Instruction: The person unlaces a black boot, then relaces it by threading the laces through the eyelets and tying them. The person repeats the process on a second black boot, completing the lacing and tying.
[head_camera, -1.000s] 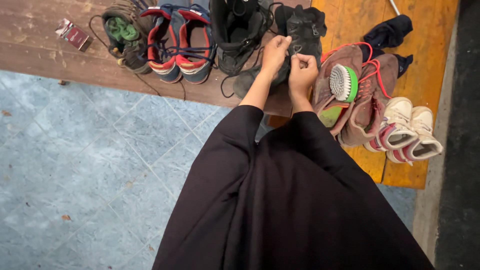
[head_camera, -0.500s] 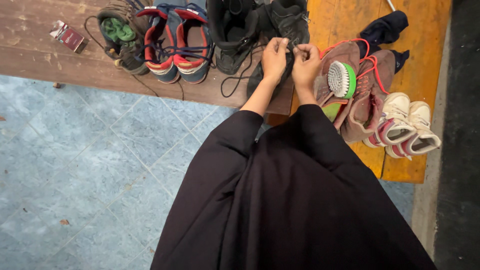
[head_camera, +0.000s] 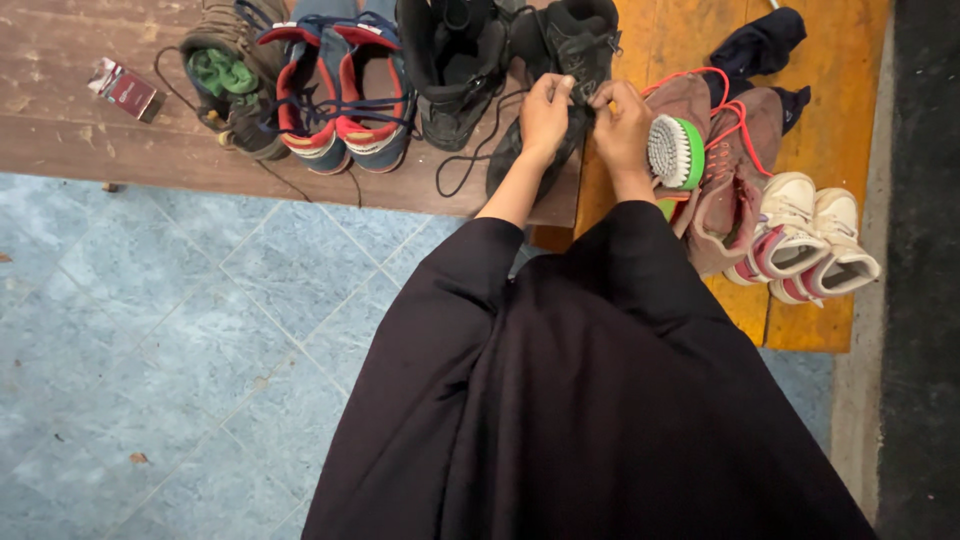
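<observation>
On a worn wooden bench (head_camera: 120, 150) over blue tiles (head_camera: 150, 330), both hands' fingers (head_camera: 560, 90) pinching black boot (head_camera: 570, 50) laces

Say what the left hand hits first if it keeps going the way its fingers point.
The left hand points up the frame and slightly right, fingers pinching at the black boot. Straight on, it would likely press into that boot's laced upper first; depth is hard to judge from above.
</observation>
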